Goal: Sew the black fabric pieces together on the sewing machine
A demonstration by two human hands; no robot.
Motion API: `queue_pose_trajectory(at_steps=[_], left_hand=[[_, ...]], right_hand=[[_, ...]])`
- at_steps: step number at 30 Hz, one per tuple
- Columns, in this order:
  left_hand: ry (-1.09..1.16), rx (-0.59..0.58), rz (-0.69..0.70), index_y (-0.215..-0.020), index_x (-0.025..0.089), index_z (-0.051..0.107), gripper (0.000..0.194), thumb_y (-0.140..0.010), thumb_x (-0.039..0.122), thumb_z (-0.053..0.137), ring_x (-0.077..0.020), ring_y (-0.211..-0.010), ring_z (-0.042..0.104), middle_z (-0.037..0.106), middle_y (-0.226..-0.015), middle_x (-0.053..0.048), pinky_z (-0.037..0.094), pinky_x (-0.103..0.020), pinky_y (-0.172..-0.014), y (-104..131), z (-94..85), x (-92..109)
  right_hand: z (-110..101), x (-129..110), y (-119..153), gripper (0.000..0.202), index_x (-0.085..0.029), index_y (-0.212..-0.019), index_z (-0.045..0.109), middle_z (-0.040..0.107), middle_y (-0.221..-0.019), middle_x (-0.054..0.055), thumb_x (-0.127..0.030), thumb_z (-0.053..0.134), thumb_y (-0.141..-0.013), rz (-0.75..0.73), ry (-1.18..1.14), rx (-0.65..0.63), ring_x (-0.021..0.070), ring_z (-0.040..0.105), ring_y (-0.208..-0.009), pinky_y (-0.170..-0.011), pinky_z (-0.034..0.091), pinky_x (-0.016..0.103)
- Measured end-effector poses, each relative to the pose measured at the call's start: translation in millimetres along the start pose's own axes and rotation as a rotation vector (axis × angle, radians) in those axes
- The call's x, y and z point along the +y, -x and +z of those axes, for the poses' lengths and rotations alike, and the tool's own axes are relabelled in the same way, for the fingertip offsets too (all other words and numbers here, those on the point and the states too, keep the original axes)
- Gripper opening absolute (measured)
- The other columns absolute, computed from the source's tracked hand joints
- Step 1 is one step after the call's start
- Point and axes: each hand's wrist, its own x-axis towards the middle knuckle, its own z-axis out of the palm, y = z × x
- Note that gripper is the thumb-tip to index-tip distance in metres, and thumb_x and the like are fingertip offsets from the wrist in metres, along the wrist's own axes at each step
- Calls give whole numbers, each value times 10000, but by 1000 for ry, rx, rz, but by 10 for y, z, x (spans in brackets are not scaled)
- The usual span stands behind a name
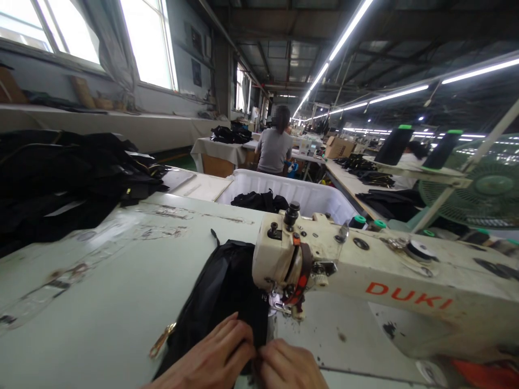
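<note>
A black fabric piece with a zipper [219,286] lies on the pale sewing table, its right edge under the needle area of a cream sewing machine [279,259]. A gold-coloured metal clasp [162,340] hangs at its left side. My left hand [227,346] rests on the fabric with fingers bent, its fingertips closed at the near right edge. Close beside it, my right hand [287,364] pinches the same edge in front of the presser foot. The fingertips of both hands nearly meet, and the exact grip is partly hidden.
Behind the machine stands a white plastic bin [292,189] holding black fabric. A heap of black pieces [68,178] covers the table's left. Thread cones [395,146] and a green fan [486,183] are at right. A person in a grey top [274,148] sits farther ahead.
</note>
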Motion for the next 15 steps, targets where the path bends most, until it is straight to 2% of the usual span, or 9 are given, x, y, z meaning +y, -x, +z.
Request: queue_pose_trajectory(at_steps=[3, 6, 8, 11, 15], left_hand=[[-33, -2, 42, -1068, 244, 609, 187, -977, 247, 445, -190, -941, 648, 683, -982, -24, 379, -353, -1121, -41, 13, -4], [-11, -32, 60, -990, 246, 622, 291, -981, 119, 360, -172, -906, 649, 683, -949, -18, 395, -341, -1112, -104, 25, -57], [2, -26, 81, -980, 238, 619, 340, -973, 66, 325, -163, -888, 655, 686, -936, -17, 403, -325, -1105, -135, 56, -106], [-9, 11, 86, -997, 226, 614, 326, -983, 69, 329, -156, -870, 660, 690, -921, -16, 402, -316, -1101, -167, 142, -193], [-29, 16, 113, -1033, 227, 611, 234, -996, 125, 404, -163, -913, 656, 692, -949, -21, 402, -317, -1092, -205, 238, -322]], right_hand=[[-51, 69, -94, 500, -174, -726, 586, 608, -649, -1, -239, 219, -1059, 1, -65, -48, 126, 570, -582, -468, 366, 263], [-74, 136, -187, 507, -168, -768, 607, 631, -675, 0, -256, 204, -1063, -6, -127, -73, 122, 583, -612, -511, 402, 245], [-70, 175, -226, 445, -169, -787, 614, 650, -695, -7, -217, 263, -1057, 1, -136, -35, 115, 596, -621, -524, 414, 235], [-41, 216, -237, 318, -177, -838, 636, 686, -745, -14, -165, 376, -1023, 29, -123, 36, 115, 630, -652, -567, 449, 226], [-4, 249, -208, 250, -196, -952, 662, 727, -861, -11, -142, 421, -992, 93, -107, 35, 131, 673, -732, -623, 498, 221]])
